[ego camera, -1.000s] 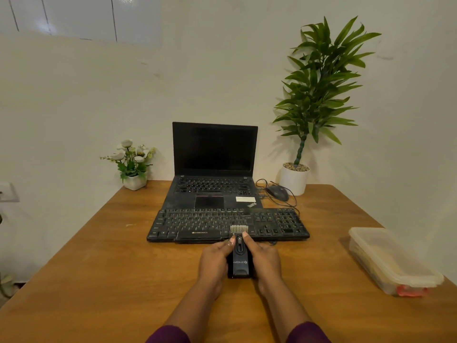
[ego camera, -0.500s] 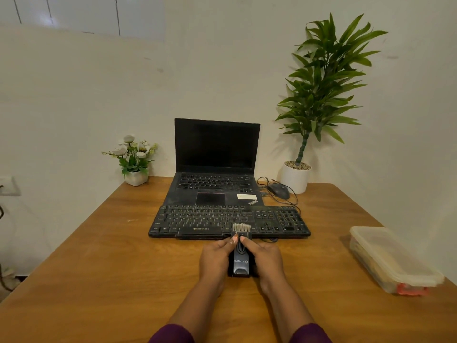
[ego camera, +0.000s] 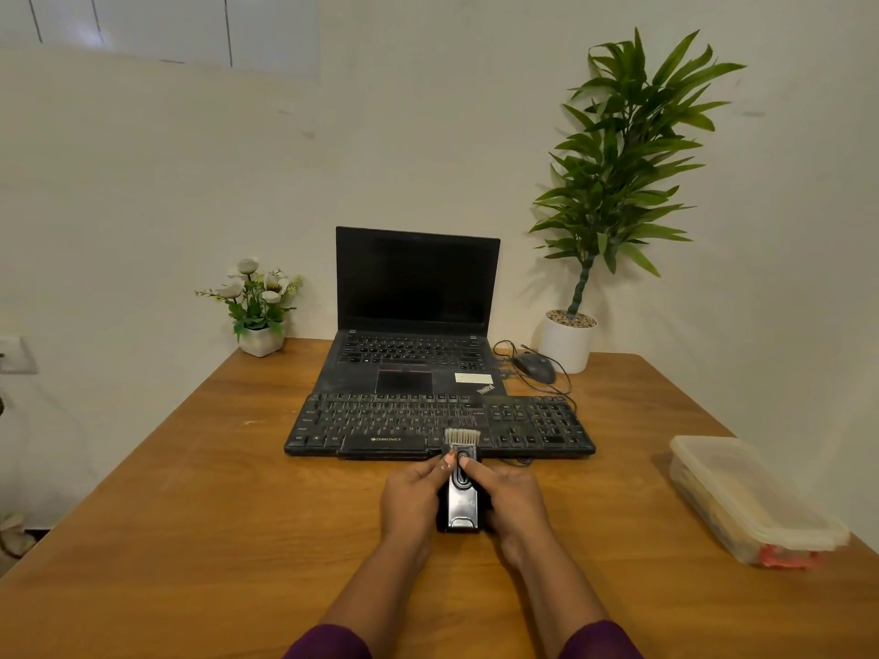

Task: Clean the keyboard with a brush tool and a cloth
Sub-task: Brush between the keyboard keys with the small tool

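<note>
i hold the brush [ego camera: 460,501] in both hands: left hand [ego camera: 411,497] curled round its left side, right hand [ego camera: 513,499] round its right, both thumbs meeting on the slider near the top. the bristles [ego camera: 461,437] stick out of the far end and sit over the near edge of the keyboard [ego camera: 428,420], just right of the space bar. i cannot tell whether they touch the keys. the keyboard lies flat on the table [ego camera: 190,516], right in front of the laptop [ego camera: 414,363], and looks dusty.

to do this step well, i think one hand should take the brush alone, low on the body, so the other can press the keyboard's edge and stop it sliding. i would tilt the brush so the bristle tips reach down between the keys, then sweep row by row in one direction with light strokes — hard ones would likely flatten the bristles and push grit under the caps. i see no cloth — it may be in the box [ego camera: 751,497] to my right, but i cannot tell.
</note>
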